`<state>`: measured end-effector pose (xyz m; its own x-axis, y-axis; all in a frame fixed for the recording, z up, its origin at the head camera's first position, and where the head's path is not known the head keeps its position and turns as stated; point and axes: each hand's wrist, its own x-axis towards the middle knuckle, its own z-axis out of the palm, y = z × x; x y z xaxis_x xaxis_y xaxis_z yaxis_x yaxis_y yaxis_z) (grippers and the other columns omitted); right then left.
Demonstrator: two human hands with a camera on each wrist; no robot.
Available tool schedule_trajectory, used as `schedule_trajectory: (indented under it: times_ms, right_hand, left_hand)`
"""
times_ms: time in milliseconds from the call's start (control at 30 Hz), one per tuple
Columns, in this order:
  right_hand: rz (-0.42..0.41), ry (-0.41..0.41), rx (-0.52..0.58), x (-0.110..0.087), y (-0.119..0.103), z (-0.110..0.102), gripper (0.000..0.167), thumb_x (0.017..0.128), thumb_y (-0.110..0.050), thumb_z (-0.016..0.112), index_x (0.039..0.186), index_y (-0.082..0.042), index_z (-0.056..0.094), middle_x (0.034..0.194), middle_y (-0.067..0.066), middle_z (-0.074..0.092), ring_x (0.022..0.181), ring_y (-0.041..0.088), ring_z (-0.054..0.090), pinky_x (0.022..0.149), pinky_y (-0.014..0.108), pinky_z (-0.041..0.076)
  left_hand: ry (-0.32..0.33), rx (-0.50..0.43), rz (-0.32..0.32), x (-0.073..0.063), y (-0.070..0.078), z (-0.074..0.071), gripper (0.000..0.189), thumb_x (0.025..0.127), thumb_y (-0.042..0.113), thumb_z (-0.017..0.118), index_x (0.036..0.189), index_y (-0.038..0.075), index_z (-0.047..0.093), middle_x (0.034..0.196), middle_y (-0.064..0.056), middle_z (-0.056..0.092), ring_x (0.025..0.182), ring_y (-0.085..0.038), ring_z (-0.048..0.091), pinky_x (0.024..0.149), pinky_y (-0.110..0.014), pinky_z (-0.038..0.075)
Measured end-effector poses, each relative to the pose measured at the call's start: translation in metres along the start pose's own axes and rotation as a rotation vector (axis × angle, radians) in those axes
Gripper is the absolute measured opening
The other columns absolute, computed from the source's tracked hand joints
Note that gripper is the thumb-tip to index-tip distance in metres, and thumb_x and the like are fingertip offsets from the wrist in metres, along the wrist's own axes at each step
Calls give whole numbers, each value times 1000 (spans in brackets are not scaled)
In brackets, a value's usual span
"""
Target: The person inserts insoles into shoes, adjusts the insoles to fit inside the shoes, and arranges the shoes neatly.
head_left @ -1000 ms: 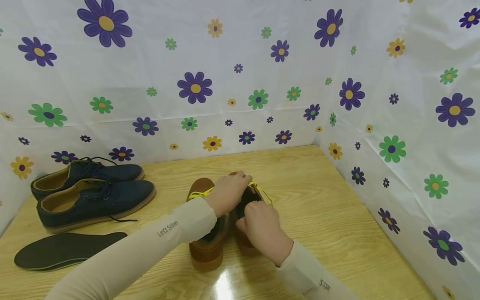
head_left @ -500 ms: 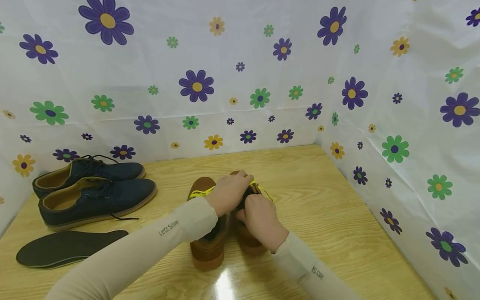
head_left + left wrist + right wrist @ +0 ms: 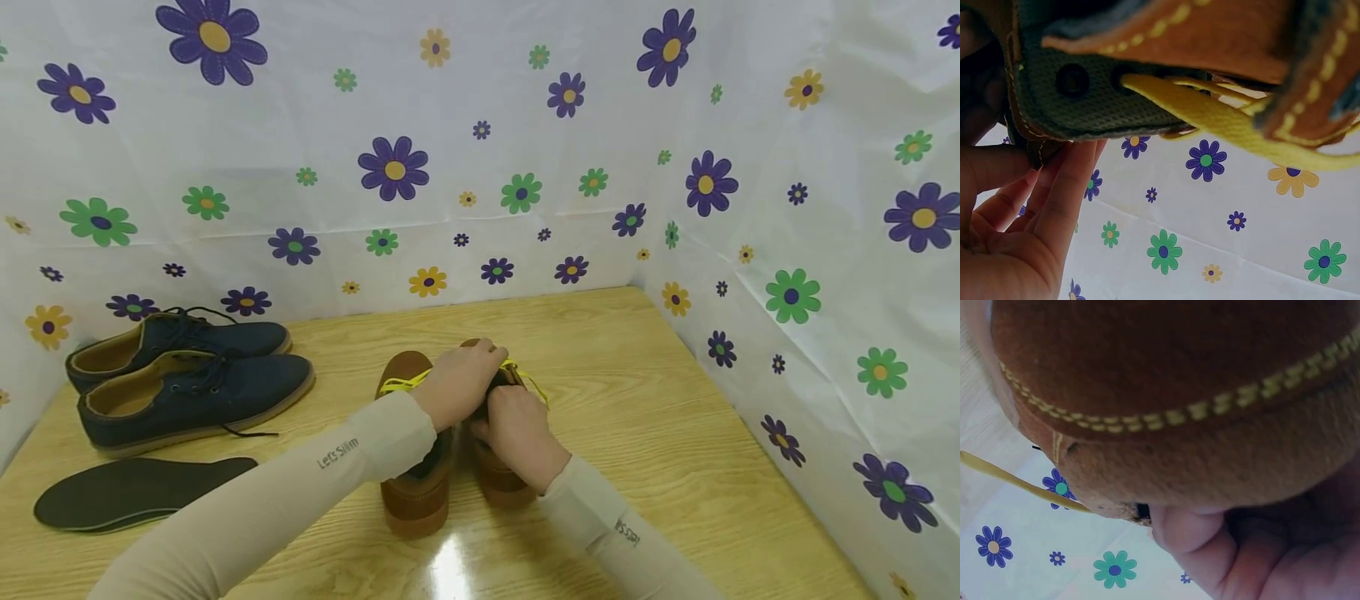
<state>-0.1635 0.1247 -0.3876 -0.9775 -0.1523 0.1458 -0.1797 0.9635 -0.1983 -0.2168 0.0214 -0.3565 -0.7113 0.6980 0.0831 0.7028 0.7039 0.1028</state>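
Two brown shoes with yellow laces stand side by side in the head view, heels toward me: the left shoe (image 3: 416, 508) and the right shoe (image 3: 506, 490). My left hand (image 3: 459, 387) crosses over to the right shoe's front. In the left wrist view, my left thumb and fingers (image 3: 1054, 206) pinch the corner of its lace flap (image 3: 1091, 106), whose mesh lining and eyelets show; a yellow lace (image 3: 1210, 115) hangs loose. My right hand (image 3: 521, 429) reaches into that shoe's opening, fingers bent at the collar beneath the stitched heel (image 3: 1172, 369). What the hidden fingertips hold I cannot tell.
A pair of navy lace-up shoes (image 3: 202, 396) stands at the left of the wooden table (image 3: 645, 483). A dark insole (image 3: 127, 493) lies in front of them, partly behind my left forearm. Flower-print cloth (image 3: 330, 133) lines the back and right side.
My right hand has moved a little forward and left, deeper over the right shoe's opening. The left hand keeps its pinch on the flap. The camera view has shifted slightly.
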Motion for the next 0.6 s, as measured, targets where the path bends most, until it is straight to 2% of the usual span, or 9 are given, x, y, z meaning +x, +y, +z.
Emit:
schedule_trajectory:
  times_ms: [167,333,467,600]
  right_hand:
    - [-49,-24,4,0,5,-3,21,80,-13,76,72,0,62,69,14,63,66,29,64,58,39,54]
    - [-63,-54,11,0,8,-5,14,79,7,66,70,0,59,66,12,61,62,25,63,55,35,53]
    - [-54,-81,27,1,9,-7,11,78,8,66,71,2,60,66,12,60,62,25,63,54,34,53]
    - [-6,-108,32,4,10,-7,10,80,6,67,73,2,61,68,13,60,64,27,63,54,35,53]
  left_hand:
    - [-3,9,-5,0,0,0,21,98,2,52,118,4,58,108,-15,58,84,-27,63,70,-37,55]
    - [18,5,4,0,-1,2,21,98,0,51,117,3,59,107,-15,59,82,-28,64,70,-38,55]
    - [26,-4,7,0,-1,1,20,98,0,50,116,3,60,106,-15,59,82,-28,64,70,-38,55]
    - [35,-7,7,0,-1,2,21,98,0,51,116,3,60,107,-15,60,84,-28,65,70,-38,55]
